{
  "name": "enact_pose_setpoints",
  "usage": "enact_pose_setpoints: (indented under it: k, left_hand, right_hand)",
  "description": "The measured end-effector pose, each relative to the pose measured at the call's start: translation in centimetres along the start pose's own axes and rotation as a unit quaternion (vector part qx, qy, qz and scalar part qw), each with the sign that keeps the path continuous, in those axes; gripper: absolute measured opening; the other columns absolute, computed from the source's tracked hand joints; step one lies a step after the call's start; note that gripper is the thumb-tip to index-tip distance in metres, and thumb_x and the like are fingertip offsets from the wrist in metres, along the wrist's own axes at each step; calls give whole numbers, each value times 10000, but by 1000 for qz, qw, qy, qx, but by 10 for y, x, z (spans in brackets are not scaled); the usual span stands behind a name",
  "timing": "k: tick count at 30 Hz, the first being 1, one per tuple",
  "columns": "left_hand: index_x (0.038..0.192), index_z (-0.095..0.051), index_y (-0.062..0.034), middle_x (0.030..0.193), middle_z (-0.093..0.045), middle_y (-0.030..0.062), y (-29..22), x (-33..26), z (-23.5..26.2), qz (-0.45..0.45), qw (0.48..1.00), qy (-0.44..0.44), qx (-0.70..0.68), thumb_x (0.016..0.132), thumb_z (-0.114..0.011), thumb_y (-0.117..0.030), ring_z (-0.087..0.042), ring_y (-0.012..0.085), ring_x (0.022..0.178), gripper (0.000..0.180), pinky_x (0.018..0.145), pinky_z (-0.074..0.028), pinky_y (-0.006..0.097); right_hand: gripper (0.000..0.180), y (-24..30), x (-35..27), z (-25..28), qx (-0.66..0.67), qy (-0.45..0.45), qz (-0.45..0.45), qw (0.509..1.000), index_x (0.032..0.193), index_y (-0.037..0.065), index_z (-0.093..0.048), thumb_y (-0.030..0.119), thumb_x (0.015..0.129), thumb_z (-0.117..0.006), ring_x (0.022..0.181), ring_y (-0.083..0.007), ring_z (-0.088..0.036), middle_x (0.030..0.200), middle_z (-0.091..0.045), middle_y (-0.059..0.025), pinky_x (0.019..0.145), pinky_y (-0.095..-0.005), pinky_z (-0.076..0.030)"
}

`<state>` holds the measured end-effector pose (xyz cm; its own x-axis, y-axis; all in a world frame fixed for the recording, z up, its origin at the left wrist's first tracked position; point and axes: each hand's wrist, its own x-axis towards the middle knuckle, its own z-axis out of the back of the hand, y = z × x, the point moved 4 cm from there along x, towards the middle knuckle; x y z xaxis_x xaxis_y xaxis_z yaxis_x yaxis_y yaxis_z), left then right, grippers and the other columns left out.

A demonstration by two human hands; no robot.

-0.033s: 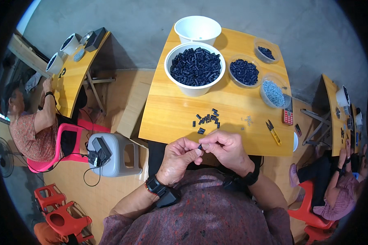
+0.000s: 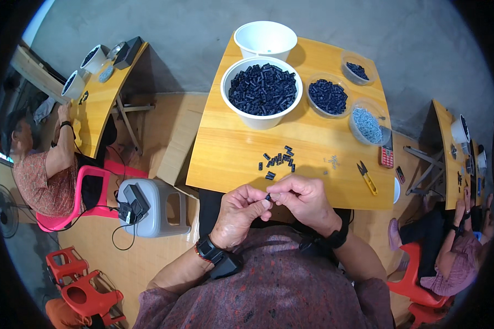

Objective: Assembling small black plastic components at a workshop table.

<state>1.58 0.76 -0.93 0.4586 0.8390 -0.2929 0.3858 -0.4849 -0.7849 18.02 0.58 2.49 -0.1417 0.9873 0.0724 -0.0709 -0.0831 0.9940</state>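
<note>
A small black plastic piece [image 2: 268,196] is pinched between the fingertips of the left hand [image 2: 239,214] and the right hand [image 2: 303,200], held just off the near edge of the yellow wooden table [image 2: 230,153]. Both hands are closed on it, fingers curled; how much of the piece is covered cannot be made out, as it is largely hidden by the fingertips.

At 12 o'clock from the hands, a loose scatter of like black pieces [image 2: 277,160] lies on the tabletop. Further toward 12 o'clock stands a large white bowl [image 2: 262,91] heaped with the same pieces, with an empty white bowl [image 2: 265,38] behind it. At 1 o'clock, a clear tub of black pieces [image 2: 327,97] and a clear tub of small metal parts [image 2: 367,124] are noted; a few metal parts [image 2: 332,161] lie loose nearby. Yellow-handled snips [image 2: 366,177] lie at 2 o'clock.

The piece is judged light, rigid and smooth, easily dropped. A fingertip pinch across its short sides is judged suitable; little force should be needed.
</note>
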Motion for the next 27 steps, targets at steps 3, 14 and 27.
enact_pose_setpoints:
  k: [3,14,27]
  left_hand:
    - [976,-617,-4,863,-677,99,5,-1,3,-19,1000,-9,-4,918,-644,17,-629,159,717,67,677,-538,285]
    - [963,-628,25,884,-695,87,-1,-4,3,-55,998,-34,25,921,-638,29,-634,105,720,44,673,-540,237]
    - [953,-626,6,871,-688,75,-1,-1,4,-39,999,-24,21,913,-644,34,-627,100,720,52,669,-537,236]
  right_hand:
    - [87,-4,1,-3,14,11,-25,1000,969,-22,-713,-1,899,-666,759,-99,-653,824,-700,-52,688,-243,-528]
    - [95,-11,2,-7,56,3,-42,998,973,-28,-709,-16,887,-671,761,-101,-639,861,-682,-53,700,-232,-521]
    - [110,-18,2,-9,123,0,-34,992,998,-41,-692,-30,893,-661,711,-90,-624,878,-658,-62,646,-216,-520]
